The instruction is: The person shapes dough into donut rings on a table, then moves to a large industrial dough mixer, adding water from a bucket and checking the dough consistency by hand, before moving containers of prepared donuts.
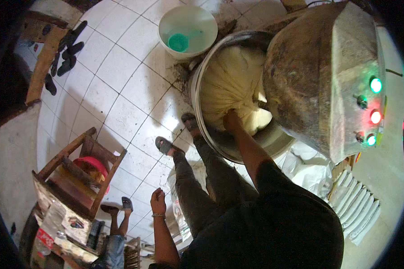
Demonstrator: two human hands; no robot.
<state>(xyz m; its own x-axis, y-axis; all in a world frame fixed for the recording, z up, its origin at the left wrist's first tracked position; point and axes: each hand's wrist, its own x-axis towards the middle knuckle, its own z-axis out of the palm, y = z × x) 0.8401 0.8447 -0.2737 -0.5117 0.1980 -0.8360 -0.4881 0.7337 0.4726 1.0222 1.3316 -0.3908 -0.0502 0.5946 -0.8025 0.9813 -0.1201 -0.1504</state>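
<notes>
A large mass of pale dough (231, 76) fills much of a round metal mixer bowl (196, 96). My right hand (232, 120) reaches down into the bowl and grips the dough near its front side, where folds run together. The fingertips are hidden in the dough. Close to that hand, beside the mixer head, a torn pale flap of dough (258, 119) stands out. My left hand (158, 201), with a bracelet at the wrist, hangs low over the floor, away from the bowl. Its fingers are curled in, and nothing shows in them.
A bulky mixer head (300, 71) with lit green and red lamps overhangs the bowl's right side. Behind the bowl stands a whitish bucket (188, 22) holding a green scoop-like thing. At left are a wooden stool (72, 172) and another person's legs (119, 228). White packages (354, 206) lie right.
</notes>
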